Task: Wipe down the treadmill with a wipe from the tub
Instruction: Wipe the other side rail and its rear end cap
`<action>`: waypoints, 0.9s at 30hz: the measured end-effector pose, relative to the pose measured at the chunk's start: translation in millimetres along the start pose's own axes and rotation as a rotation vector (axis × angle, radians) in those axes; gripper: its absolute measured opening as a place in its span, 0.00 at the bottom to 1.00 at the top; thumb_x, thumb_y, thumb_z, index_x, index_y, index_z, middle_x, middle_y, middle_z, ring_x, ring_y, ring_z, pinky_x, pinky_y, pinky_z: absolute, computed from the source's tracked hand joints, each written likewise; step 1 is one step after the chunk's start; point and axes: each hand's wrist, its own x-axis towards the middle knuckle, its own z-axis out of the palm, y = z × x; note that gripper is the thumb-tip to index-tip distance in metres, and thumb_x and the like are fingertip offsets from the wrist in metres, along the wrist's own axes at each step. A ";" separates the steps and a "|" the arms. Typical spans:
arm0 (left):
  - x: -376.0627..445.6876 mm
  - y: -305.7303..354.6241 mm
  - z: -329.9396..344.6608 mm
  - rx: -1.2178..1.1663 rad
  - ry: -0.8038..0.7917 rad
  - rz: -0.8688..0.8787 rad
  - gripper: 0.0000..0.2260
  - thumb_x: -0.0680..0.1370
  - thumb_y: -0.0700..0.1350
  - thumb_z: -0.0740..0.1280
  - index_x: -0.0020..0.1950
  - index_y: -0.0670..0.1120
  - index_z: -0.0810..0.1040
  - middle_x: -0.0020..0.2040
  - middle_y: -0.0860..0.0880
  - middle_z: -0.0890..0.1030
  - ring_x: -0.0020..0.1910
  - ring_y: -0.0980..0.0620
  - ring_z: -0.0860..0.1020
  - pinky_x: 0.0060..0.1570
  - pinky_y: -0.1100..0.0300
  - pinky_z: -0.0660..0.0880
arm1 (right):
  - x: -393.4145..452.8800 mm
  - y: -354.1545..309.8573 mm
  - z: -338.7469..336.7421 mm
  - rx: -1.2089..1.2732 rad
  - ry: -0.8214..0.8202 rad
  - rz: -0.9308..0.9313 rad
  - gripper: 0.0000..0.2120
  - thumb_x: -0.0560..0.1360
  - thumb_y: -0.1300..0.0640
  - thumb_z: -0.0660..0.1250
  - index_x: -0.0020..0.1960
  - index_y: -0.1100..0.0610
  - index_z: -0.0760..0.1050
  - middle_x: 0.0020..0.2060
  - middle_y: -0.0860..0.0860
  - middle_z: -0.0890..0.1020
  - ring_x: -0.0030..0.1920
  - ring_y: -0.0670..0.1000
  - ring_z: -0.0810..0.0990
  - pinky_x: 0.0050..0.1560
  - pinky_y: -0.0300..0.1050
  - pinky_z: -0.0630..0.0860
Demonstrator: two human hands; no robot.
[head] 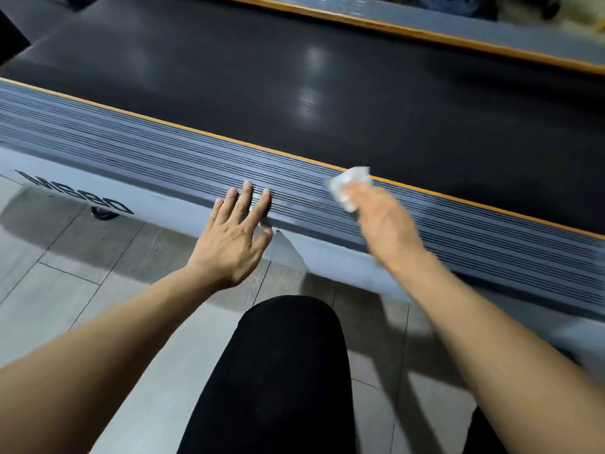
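- We see the treadmill (294, 103) running slantwise across the view, its dark belt (327, 77) shining under two light spots.
- Our left hand (234, 239) lies flat and spread, palm down, with its fingertips (247, 186) touching the near ribbed side rail (131, 149) and its thumb at the rail's outer edge; it grips nothing.
- Our right hand (384, 221) is blurred, but we can make out its fingers closed around a crumpled white wipe (348, 188).
- The wipe sits on the ribbed rail, just beside the orange strip (229, 139) that borders the belt, and to the right of the left hand.
- The two hands are near each other yet apart.
- The pale side cover (163, 201) below the rail carries dark lettering, upside down to us and too blurred to read surely.
- A knee in black cloth (281, 371) rises between our forearms, over the grey tiled floor (65, 290).
- A second orange-edged rail (458, 31) runs along the far side of the belt.
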 end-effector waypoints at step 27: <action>-12.9 -140.6 -42.3 0.133 0.093 -0.103 0.29 0.81 0.65 0.41 0.82 0.63 0.41 0.83 0.43 0.39 0.81 0.42 0.37 0.80 0.47 0.37 | 63.6 -59.8 20.7 -0.092 -0.052 0.096 0.13 0.82 0.48 0.60 0.62 0.46 0.80 0.60 0.47 0.82 0.60 0.50 0.79 0.54 0.47 0.74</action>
